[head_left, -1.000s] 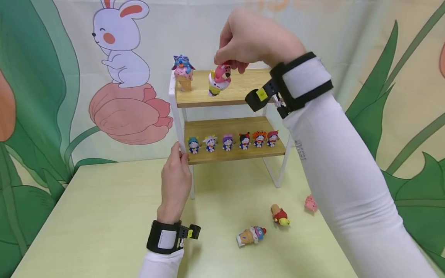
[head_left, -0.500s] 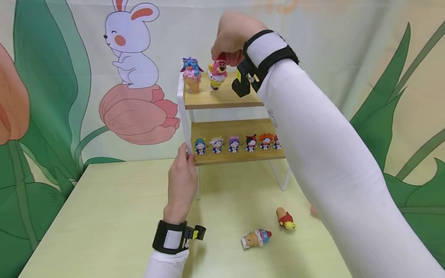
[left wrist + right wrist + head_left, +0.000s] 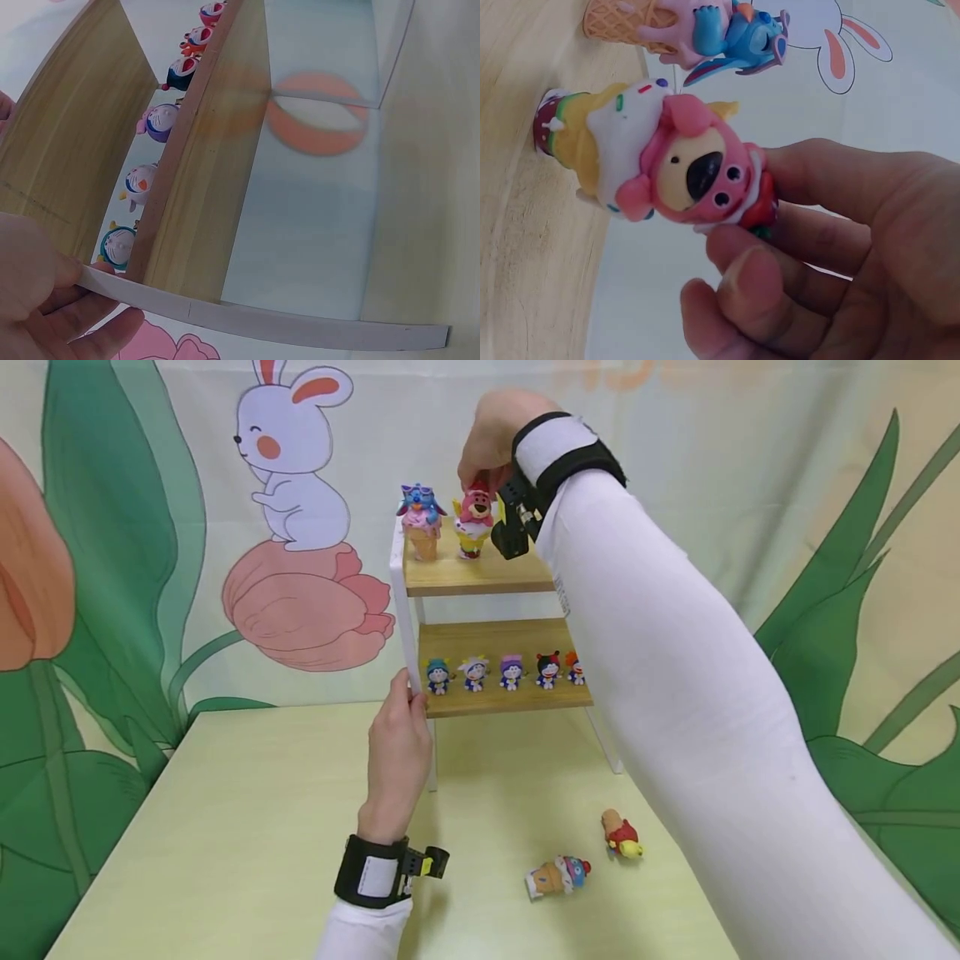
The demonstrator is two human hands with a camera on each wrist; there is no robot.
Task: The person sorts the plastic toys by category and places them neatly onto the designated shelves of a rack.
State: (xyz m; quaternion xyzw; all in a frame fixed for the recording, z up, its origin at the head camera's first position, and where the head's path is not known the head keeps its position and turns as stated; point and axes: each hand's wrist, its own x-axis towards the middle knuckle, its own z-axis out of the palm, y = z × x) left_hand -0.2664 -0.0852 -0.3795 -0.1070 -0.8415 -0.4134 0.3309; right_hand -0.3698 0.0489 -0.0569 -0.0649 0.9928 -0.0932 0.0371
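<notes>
My right hand (image 3: 504, 433) pinches the top of a pink bear figurine (image 3: 476, 520) sitting in a yellow ice-cream cup. The bear stands upright at the top board (image 3: 480, 581) of a small two-tier shelf; in the right wrist view its base (image 3: 546, 124) is at the wood, though full contact is unclear. Just left of it stands a blue figurine on a pink ice-cream cone (image 3: 422, 524). My left hand (image 3: 400, 747) grips the shelf's white side frame (image 3: 406, 618) by the lower board, thumb and fingers on either side of it in the left wrist view (image 3: 45, 300).
Several small blue-and-white figurines with coloured hats (image 3: 511, 672) line the lower board (image 3: 487, 635). On the table (image 3: 247, 827) lie an ice-cream figurine with a blue top (image 3: 559, 877) and a red-and-yellow figurine (image 3: 621, 835). My right sleeve (image 3: 675, 652) hides the shelf's right side.
The bear figurine has gone from tilted to upright and moved left along the top board, closer to the blue figurine. My left hand keeps its grip; the head view has shifted slightly.
</notes>
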